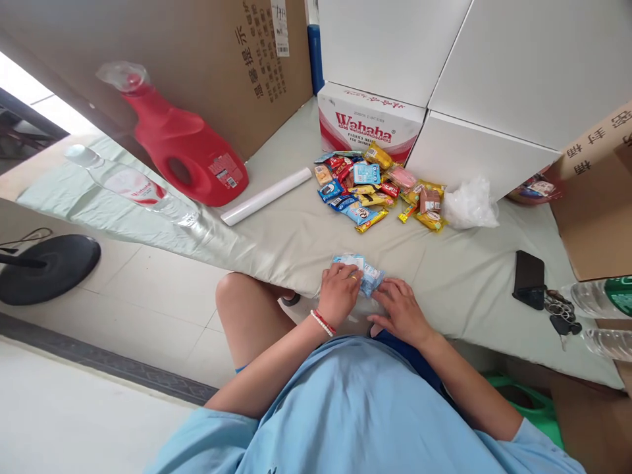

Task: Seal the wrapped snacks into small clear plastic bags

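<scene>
Light-blue snack packets (372, 275) lie near the front edge of the cloth-covered table, right in front of my body. My left hand (340, 289), with a ring and a beaded bracelet, has its fingers curled over the left packet and covers part of it. At the right end of the packets my right hand (401, 309) rests with its fingertips near or touching the wrapper. Its thumb is apart from its fingers. A heap of wrapped snacks (353, 184) in blue, red and yellow lies beyond my hands, with more yellow packets (427, 201) to its right.
A white roll (266, 196), a red jug (192, 145) and a clear water bottle (138, 187) are on the left. A Wahaha carton (370, 125) stands behind the snacks. A crumpled clear plastic bag (471, 203), black phone (529, 280) and keys (560, 306) lie rightward.
</scene>
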`<state>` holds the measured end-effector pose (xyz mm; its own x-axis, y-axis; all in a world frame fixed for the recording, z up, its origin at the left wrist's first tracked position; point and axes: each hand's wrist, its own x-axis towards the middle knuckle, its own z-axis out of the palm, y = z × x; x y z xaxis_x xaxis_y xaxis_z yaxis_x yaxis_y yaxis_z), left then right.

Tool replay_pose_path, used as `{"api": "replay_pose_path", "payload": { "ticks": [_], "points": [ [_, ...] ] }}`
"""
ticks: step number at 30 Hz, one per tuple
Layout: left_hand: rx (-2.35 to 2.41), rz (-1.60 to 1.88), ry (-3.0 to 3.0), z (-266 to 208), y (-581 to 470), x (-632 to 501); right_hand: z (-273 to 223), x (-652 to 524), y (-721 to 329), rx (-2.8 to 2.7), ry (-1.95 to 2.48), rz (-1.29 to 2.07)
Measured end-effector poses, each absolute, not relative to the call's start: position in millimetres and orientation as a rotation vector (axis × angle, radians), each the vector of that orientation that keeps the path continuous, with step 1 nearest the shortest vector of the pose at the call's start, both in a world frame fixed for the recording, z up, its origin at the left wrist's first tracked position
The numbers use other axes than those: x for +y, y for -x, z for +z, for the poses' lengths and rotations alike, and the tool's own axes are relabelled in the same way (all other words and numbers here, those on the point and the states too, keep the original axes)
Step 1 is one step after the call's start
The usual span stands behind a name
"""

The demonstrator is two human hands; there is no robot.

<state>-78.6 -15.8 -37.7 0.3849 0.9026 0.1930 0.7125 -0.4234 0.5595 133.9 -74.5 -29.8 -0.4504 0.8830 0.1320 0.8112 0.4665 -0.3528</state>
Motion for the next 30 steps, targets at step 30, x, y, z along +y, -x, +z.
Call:
{"api": "replay_pose_path", "payload": {
  "ticks": [30],
  "points": [
    [1.422,1.112,-1.814,-58,91,-9,-12,24,-93,-1.925,1.395,1.202]
  ]
}}
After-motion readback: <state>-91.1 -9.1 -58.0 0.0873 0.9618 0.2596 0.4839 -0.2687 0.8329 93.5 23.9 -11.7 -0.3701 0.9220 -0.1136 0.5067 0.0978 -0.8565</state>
